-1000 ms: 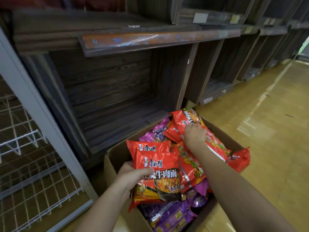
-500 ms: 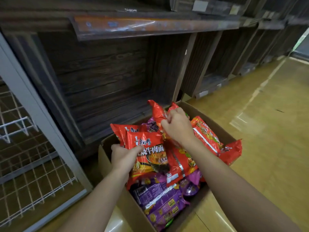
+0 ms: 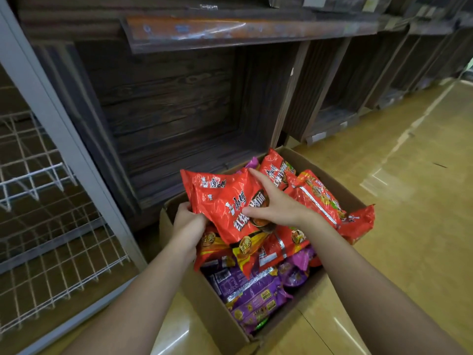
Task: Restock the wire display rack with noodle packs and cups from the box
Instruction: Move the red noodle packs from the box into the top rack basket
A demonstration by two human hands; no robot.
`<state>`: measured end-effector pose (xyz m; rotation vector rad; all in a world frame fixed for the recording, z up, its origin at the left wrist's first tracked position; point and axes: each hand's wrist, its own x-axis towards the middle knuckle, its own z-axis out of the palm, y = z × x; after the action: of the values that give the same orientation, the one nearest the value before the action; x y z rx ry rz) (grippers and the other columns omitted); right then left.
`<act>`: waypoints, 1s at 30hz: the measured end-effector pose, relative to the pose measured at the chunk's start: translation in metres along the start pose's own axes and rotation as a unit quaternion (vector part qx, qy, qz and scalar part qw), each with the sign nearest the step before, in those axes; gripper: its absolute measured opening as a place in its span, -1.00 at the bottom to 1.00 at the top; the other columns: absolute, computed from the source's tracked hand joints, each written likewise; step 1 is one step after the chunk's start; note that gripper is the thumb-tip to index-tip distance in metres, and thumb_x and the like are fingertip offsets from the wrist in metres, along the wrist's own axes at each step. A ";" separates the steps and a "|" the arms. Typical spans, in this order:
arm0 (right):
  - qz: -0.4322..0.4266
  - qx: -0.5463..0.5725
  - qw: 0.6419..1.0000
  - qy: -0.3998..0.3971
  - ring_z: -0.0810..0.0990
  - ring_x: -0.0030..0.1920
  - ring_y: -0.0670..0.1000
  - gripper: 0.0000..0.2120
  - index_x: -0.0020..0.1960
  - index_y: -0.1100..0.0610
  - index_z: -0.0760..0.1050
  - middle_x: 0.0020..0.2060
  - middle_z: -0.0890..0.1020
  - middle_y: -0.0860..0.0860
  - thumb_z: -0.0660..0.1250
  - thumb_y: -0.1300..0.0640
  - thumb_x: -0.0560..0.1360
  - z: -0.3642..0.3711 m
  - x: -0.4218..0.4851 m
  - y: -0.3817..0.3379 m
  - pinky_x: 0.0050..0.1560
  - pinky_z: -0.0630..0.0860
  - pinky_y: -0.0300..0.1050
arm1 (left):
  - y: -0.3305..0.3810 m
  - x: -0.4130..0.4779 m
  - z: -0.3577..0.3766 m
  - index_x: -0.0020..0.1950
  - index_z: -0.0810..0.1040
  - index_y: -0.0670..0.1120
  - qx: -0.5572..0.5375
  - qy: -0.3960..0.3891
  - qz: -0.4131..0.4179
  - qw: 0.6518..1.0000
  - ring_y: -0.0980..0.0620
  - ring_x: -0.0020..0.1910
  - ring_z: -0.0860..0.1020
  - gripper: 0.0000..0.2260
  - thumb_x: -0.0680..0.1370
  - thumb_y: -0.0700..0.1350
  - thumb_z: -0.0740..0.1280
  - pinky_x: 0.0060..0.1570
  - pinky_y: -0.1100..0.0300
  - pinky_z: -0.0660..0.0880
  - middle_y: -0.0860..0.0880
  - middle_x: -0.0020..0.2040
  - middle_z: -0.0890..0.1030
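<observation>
An open cardboard box point(image 3: 212, 313) on the floor holds several red and purple noodle packs. My left hand point(image 3: 188, 224) grips the left edge of two stacked red noodle packs point(image 3: 220, 201), lifted above the box. My right hand point(image 3: 271, 204) lies on top of the upper pack with fingers spread; the index finger points to its far corner. More red packs point(image 3: 317, 196) lie to the right, purple packs point(image 3: 250, 295) below. The wire display rack point(image 3: 51, 226) stands at the left with bare white wire shelves.
A grey metal upright point(image 3: 64, 129) frames the rack's right side. Dark wooden shelf bays point(image 3: 174, 103) stand behind the box and run off to the right. Glossy yellow floor point(image 3: 409, 201) spreads to the right of the box.
My right hand added another red pack onto the one in my left hand and now rests flat on top. The stack has risen toward the box's far left corner.
</observation>
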<state>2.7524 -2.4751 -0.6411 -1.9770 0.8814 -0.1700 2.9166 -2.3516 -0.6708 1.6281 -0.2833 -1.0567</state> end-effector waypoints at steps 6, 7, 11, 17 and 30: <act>0.055 0.107 0.992 0.040 0.45 0.31 -0.05 -0.16 0.52 -0.33 -0.04 0.33 0.37 -0.19 0.43 -0.21 0.43 0.018 -0.012 0.013 0.35 0.40 -0.02 | 0.009 -0.004 0.004 0.21 0.36 0.02 -0.076 0.029 0.023 0.996 0.00 -0.08 0.60 -0.54 0.42 -0.11 0.51 0.02 0.03 0.50 -0.01 -0.02 0.61; 0.059 0.118 0.990 0.049 0.45 0.33 -0.03 -0.19 0.51 -0.34 -0.03 0.35 0.37 -0.18 0.40 -0.25 0.43 0.021 -0.012 0.014 0.38 0.38 0.03 | 0.010 -0.005 0.006 0.21 0.34 0.04 -0.083 0.030 0.029 0.996 0.01 -0.08 0.60 -0.54 0.44 -0.11 0.50 0.01 0.03 0.50 0.00 -0.02 0.61; 0.082 0.182 0.974 0.112 0.50 0.29 0.01 -0.58 0.35 -0.36 0.16 0.36 0.42 -0.11 0.20 -0.29 0.54 0.025 -0.010 0.015 0.35 0.43 0.10 | 0.011 -0.008 0.009 0.26 0.35 0.04 -0.097 0.013 0.033 0.995 -0.01 -0.04 0.61 -0.53 0.45 -0.11 0.49 -0.04 0.04 0.52 -0.01 0.04 0.61; 0.166 0.254 0.950 0.071 0.55 0.21 0.00 -0.14 0.41 -0.08 0.33 0.28 0.54 -0.11 0.40 -0.47 0.25 0.011 -0.016 0.014 0.36 0.38 0.03 | 0.012 -0.015 0.016 0.36 0.33 0.01 -0.034 -0.026 0.045 0.998 -0.07 0.03 0.64 -0.40 0.41 -0.02 0.53 0.18 -0.09 0.52 -0.06 0.12 0.63; 0.144 0.300 0.929 0.160 0.55 -0.02 -0.12 -0.41 0.50 -0.08 0.20 0.04 0.53 -0.17 0.25 -0.23 0.54 0.014 -0.027 0.014 -0.11 0.48 -0.18 | 0.023 -0.036 0.032 0.26 0.49 0.07 0.025 -0.077 0.064 0.995 -0.03 0.03 0.64 -0.34 0.42 0.49 0.04 0.18 -0.04 0.47 -0.04 0.07 0.67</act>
<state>2.7323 -2.4521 -0.6543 -1.2516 1.1547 -0.5368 2.8800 -2.3572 -0.6327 1.5533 -0.5147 -1.0852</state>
